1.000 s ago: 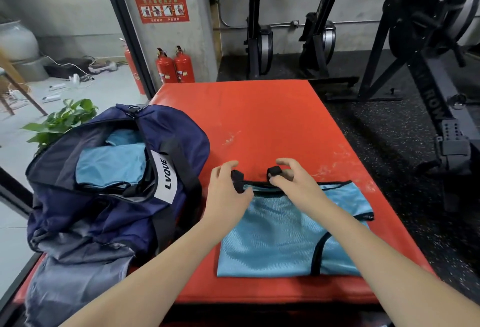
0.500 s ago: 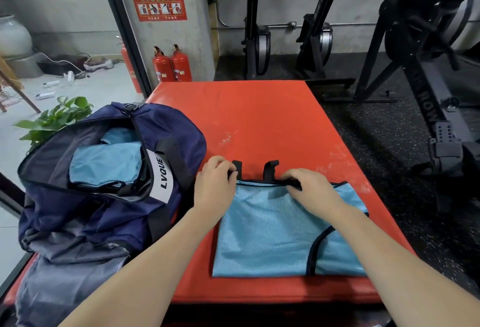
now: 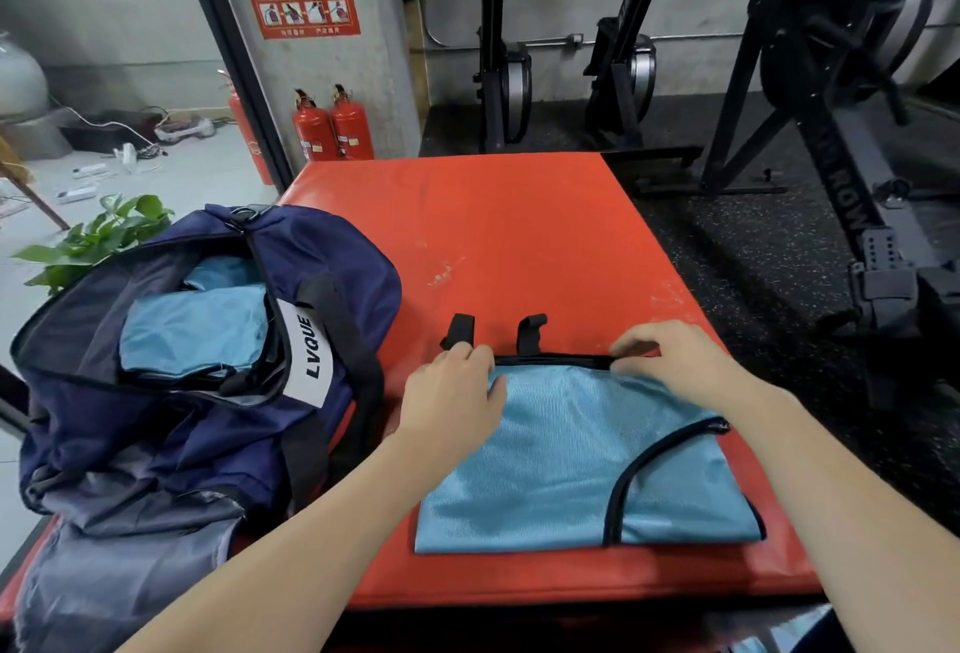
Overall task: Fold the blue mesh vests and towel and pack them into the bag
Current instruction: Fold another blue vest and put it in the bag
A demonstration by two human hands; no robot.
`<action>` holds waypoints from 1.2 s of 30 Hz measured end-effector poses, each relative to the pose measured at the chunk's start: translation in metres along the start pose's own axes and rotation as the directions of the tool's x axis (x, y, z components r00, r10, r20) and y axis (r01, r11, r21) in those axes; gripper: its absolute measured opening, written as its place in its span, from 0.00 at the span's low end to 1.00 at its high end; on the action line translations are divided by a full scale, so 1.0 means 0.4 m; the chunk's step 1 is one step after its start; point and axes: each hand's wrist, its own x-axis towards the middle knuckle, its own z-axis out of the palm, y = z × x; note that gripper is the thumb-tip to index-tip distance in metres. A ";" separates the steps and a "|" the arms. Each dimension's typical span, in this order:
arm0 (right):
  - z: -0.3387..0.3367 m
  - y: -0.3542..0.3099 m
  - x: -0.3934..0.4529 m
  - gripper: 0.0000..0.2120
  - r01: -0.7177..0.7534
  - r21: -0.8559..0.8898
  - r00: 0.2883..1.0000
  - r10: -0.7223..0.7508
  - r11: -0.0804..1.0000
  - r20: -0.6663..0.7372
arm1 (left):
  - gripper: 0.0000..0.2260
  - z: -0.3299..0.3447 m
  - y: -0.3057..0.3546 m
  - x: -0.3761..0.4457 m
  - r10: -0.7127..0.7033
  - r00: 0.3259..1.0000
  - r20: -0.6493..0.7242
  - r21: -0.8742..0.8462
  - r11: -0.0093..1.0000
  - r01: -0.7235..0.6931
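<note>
Blue mesh vest (image 3: 571, 460) is lying flat on the red mat (image 3: 493, 237), down near the front edge and toward the right front corner, folded into a rough rectangle with black trim along the top and a curved black seam on its right half. Two short black straps (image 3: 530, 333) stick up off its far edge onto the bare mat.

Left hand (image 3: 452, 400) sits on the vest's far left corner, fingers curled down over the black trim right by the left strap, so it looks like it's pinching that edge. Right hand (image 3: 670, 359) is further along the same far edge, fingertips bent and pressing or pinching the trim; can't really tell how much fabric is actually between the fingers from this angle.

Navy bag (image 3: 197, 392) with a white "LVQUE" label takes up the left side of the mat, hanging a bit over the left edge, just beside the vest but not touching it as far as I can see. It's unzipped and wide open, with folded blue cloth (image 3: 192, 335) already sitting inside.

Past the far left corner of the mat there are two red fire extinguishers (image 3: 332, 125) against a concrete pillar, a green plant (image 3: 98, 237) behind the bag, and black gym machines (image 3: 831, 107) on the rubber floor to the right.
</note>
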 end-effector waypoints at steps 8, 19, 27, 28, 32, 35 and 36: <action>-0.013 0.040 -0.020 0.06 -0.064 -0.125 0.995 0.053 0.990 -0.085 | 0.09 0.036 -0.024 0.022 -0.071 0.995 0.064 0.020 0.997 0.070; -0.046 0.025 -0.082 0.07 -0.060 -0.273 0.985 0.102 0.960 0.141 | 0.26 0.087 0.053 0.157 -0.085 0.967 0.240 0.093 0.994 0.064; -0.004 0.001 -0.173 0.13 -0.035 -0.257 0.973 0.092 0.966 0.213 | 0.26 0.107 0.219 0.196 0.106 0.900 0.423 0.019 0.992 -0.125; -0.007 0.002 -0.179 0.13 -0.042 -0.253 0.978 0.091 0.966 0.186 | 0.26 0.099 0.221 0.184 0.108 0.894 0.435 0.012 0.992 -0.126; -0.016 -0.013 -0.219 0.07 0.028 -0.217 0.994 -0.004 0.976 0.112 | 0.25 0.047 0.186 0.104 0.162 0.894 0.418 -0.019 0.985 -0.170; -0.008 -0.041 -0.263 0.05 0.138 -0.083 0.982 -0.125 0.987 0.140 | 0.22 -0.003 0.133 0.007 0.256 0.893 0.371 -0.140 0.966 -0.218; -0.002 -0.048 -0.279 0.08 0.178 -0.082 0.973 -0.163 0.981 0.163 | 0.22 -0.019 0.115 -0.031 0.287 0.893 0.347 -0.172 0.955 -0.240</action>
